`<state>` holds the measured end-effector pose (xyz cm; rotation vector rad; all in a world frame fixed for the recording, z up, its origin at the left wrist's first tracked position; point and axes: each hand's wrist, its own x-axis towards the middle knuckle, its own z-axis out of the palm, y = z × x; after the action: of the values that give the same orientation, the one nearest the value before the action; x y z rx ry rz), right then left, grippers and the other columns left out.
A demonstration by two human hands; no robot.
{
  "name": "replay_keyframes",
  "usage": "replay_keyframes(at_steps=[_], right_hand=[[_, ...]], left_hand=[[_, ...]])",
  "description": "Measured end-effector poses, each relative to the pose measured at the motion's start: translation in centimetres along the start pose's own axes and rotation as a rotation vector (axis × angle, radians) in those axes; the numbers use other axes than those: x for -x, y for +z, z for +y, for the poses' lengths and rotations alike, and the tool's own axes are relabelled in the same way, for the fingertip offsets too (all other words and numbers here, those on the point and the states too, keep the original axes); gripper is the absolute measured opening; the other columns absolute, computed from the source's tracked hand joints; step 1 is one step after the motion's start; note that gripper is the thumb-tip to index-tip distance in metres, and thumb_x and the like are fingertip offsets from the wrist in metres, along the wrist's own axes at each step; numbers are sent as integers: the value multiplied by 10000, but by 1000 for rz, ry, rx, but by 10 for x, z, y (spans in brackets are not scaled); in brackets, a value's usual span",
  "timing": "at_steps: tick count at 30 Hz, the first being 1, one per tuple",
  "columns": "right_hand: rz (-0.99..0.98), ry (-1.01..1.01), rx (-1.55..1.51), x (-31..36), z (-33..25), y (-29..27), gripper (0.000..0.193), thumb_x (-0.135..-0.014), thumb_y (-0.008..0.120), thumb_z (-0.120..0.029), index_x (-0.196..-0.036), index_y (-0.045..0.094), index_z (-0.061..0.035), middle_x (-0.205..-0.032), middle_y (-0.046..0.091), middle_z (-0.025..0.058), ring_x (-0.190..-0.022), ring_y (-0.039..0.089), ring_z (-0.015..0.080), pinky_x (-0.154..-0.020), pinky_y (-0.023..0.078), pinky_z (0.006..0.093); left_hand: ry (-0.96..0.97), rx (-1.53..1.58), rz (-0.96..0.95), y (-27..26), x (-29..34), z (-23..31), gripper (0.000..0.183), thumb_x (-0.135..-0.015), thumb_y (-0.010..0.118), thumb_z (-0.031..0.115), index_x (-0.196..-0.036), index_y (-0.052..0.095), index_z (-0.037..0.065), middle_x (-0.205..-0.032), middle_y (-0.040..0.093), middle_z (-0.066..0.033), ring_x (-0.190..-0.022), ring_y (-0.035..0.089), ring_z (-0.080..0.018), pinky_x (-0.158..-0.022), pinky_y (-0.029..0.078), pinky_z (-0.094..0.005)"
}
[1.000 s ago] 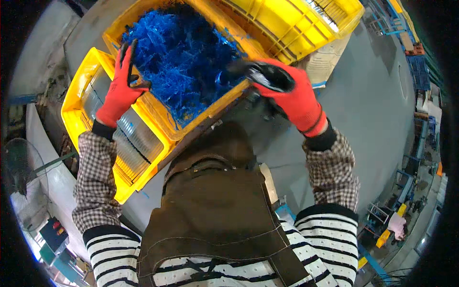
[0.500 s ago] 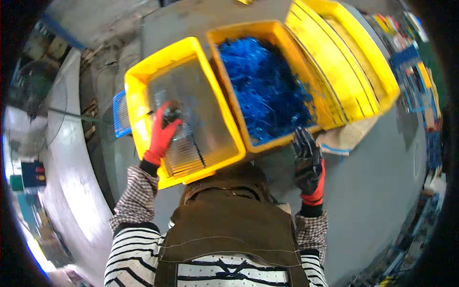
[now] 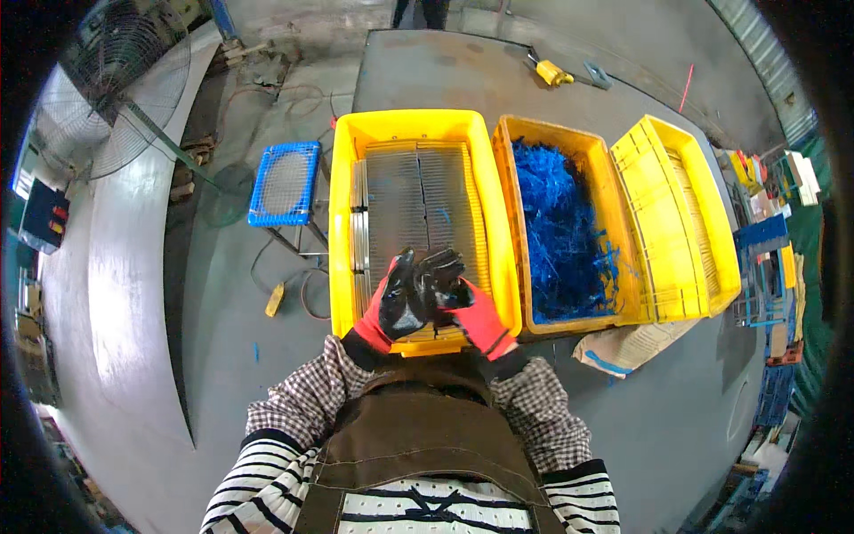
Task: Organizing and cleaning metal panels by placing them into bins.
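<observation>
The left hand [image 3: 398, 301] and right hand [image 3: 461, 301] met, grips unclear, over the left crate [image 3: 505, 276], best kept clear of slats [image 3: 394, 205].

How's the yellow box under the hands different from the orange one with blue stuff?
The yellow box holds rows of thin plates; the orange box holds tangled blue strips. The yellow box is bright, while the orange box is duller. The left hand and right hand are over the yellow box, not the orange box. Both are rectangular and open-topped.

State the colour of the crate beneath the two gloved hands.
The crate is yellow, showing best in the head view.
</observation>
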<state>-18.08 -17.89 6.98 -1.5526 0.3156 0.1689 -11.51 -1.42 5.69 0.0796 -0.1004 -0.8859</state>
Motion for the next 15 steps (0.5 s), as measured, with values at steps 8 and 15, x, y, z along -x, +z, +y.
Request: replay_keyframes(at_steps=[8, 15], right_hand=[[97, 107, 616, -9, -59, -205, 383, -813, 648, -215, -1177, 597, -109, -1199, 568, 161, -1078, 566, 235, -899, 466, 382], [263, -539, 736, -67, -91, -186, 456, -787, 663, -121, -1223, 543, -60, -1231, 551, 141, -1153, 514, 293, -991, 391, 350]], left_hand=[[205, -1127, 385, -57, 37, 55, 444, -965, 367, 273, -1310, 419, -2, -1300, 494, -113, -1190, 467, -226, -1032, 339, -341], [189, -2269, 9, -45, -34, 5, 413, -850, 620, 277, -1186, 568, 42, -1203, 579, -125, -1122, 524, -207, -975, 395, -326]])
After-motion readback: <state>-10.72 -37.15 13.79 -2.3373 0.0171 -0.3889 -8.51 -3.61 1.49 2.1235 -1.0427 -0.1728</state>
